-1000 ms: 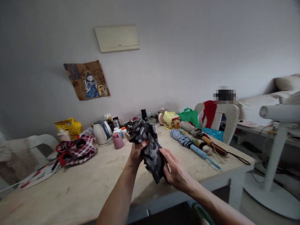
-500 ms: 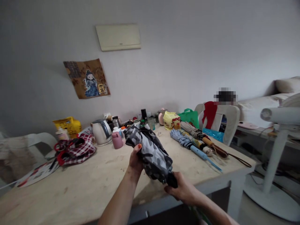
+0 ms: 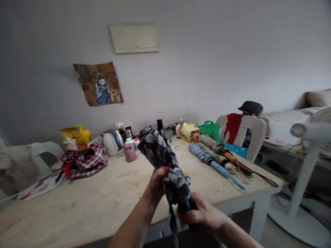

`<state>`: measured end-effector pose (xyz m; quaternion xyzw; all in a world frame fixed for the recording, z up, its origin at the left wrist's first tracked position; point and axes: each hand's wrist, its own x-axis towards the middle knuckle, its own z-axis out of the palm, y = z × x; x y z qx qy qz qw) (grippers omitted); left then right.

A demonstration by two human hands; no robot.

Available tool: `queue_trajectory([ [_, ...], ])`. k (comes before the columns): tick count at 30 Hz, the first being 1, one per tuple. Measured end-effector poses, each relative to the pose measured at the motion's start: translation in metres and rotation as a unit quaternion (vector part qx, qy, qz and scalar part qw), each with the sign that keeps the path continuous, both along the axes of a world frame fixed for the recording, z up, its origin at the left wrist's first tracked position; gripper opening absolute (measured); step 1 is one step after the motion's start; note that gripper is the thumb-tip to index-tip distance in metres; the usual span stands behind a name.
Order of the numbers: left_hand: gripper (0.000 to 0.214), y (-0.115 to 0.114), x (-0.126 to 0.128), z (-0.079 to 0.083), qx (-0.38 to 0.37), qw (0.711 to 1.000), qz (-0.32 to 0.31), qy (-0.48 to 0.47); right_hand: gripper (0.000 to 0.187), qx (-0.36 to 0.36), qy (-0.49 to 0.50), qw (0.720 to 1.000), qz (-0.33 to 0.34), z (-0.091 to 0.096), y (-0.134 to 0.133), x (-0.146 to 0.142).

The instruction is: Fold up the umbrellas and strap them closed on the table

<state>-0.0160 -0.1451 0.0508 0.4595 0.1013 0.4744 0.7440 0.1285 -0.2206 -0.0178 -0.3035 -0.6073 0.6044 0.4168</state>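
A folded umbrella (image 3: 157, 148) in grey, black and white camouflage cloth is held tilted over the table's front part. My left hand (image 3: 158, 182) is closed around the middle of its canopy, the thumb lying on top. Lower down, my right hand (image 3: 200, 210) grips the black handle. A dark strap (image 3: 172, 220) dangles loose beside the handle. To the right on the table lie several other folded umbrellas, among them a light blue umbrella (image 3: 204, 155) and one with a brown wooden handle (image 3: 234, 159).
On the table (image 3: 85, 210) stand a kettle (image 3: 113, 144), a pink jug (image 3: 130, 153) and a yellow snack bag (image 3: 190, 133). Red checked cloth (image 3: 89, 163) lies at left. White chairs (image 3: 254, 134) and a fan (image 3: 303, 172) stand to the right.
The umbrella's cloth has become narrower and more tightly gathered under my left hand, which has moved down towards the handle. The strap now hangs free. My right hand has dropped slightly.
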Motion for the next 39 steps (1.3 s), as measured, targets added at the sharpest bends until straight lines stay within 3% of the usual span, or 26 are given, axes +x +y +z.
queue_trajectory([
  [1,0.036,-0.004,0.0,0.006,-0.009,0.999,0.046,0.012,0.035,0.044,-0.088,0.991,-0.094,0.006,-0.002,0.001],
  [3,0.031,-0.013,0.002,0.015,-0.021,0.992,0.123,0.008,0.028,0.116,-0.204,0.935,-0.265,0.01,-0.006,-0.001],
  [5,0.031,-0.019,0.004,0.018,-0.023,0.991,0.135,-0.002,0.025,0.143,-0.225,0.901,-0.342,0.008,-0.01,-0.005],
  [7,0.034,-0.02,0.004,0.015,-0.016,0.997,0.076,0.006,0.028,0.09,-0.189,0.94,-0.268,0.003,-0.013,-0.008],
  [9,0.04,-0.02,0.005,0.008,-0.003,1.0,-0.009,0.017,0.037,-0.017,-0.086,0.991,-0.101,-0.001,-0.015,-0.012],
  [11,0.045,-0.018,0.006,-0.002,0.005,0.998,-0.068,0.005,0.044,-0.104,0.061,0.991,0.064,-0.003,-0.014,-0.018],
  [13,0.048,-0.015,0.007,-0.01,-0.006,0.995,-0.098,-0.004,0.046,-0.124,0.18,0.964,0.149,-0.004,-0.013,-0.023],
  [14,0.049,-0.013,0.008,-0.014,-0.016,0.994,-0.111,0.005,0.047,-0.12,0.205,0.959,0.157,-0.003,-0.013,-0.024],
  [16,0.049,-0.007,0.006,-0.018,-0.036,0.991,-0.121,0.038,0.045,-0.092,0.167,0.975,0.116,0.004,-0.012,-0.023],
  [18,0.046,0.0,0.003,-0.018,-0.046,0.992,-0.099,0.058,0.043,-0.019,0.032,0.999,0.013,0.015,-0.012,-0.016],
  [19,0.043,0.003,0.001,-0.017,-0.047,0.994,-0.076,0.058,0.046,0.035,-0.042,0.996,-0.065,0.021,-0.012,-0.011],
  [21,0.041,0.009,-0.002,-0.014,-0.047,0.996,-0.032,0.062,0.056,0.152,-0.157,0.946,-0.239,0.032,-0.012,-0.001],
  [23,0.042,0.011,-0.003,-0.012,-0.041,0.996,-0.017,0.074,0.067,0.256,-0.214,0.87,-0.364,0.039,-0.011,0.007],
  [25,0.041,0.012,-0.002,-0.011,-0.028,0.996,-0.023,0.076,0.066,0.362,-0.262,0.804,-0.392,0.044,-0.01,0.012],
  [28,0.037,0.013,0.001,-0.014,-0.025,0.995,-0.06,0.081,0.06,0.518,-0.341,0.688,-0.377,0.051,-0.009,0.018],
  [31,0.034,0.016,0.0,-0.02,-0.037,0.992,-0.087,0.087,0.051,0.59,-0.42,0.592,-0.354,0.057,-0.011,0.022],
  [33,0.032,0.02,-0.002,-0.024,-0.036,0.992,-0.084,0.09,0.041,0.608,-0.423,0.569,-0.358,0.061,-0.012,0.025],
  [36,0.028,0.025,-0.006,-0.028,-0.033,0.99,-0.087,0.103,0.027,0.623,-0.306,0.599,-0.399,0.07,-0.014,0.032],
  [39,0.024,0.03,-0.009,-0.029,-0.041,0.989,-0.093,0.106,0.016,0.571,-0.226,0.627,-0.48,0.082,-0.01,0.042],
])
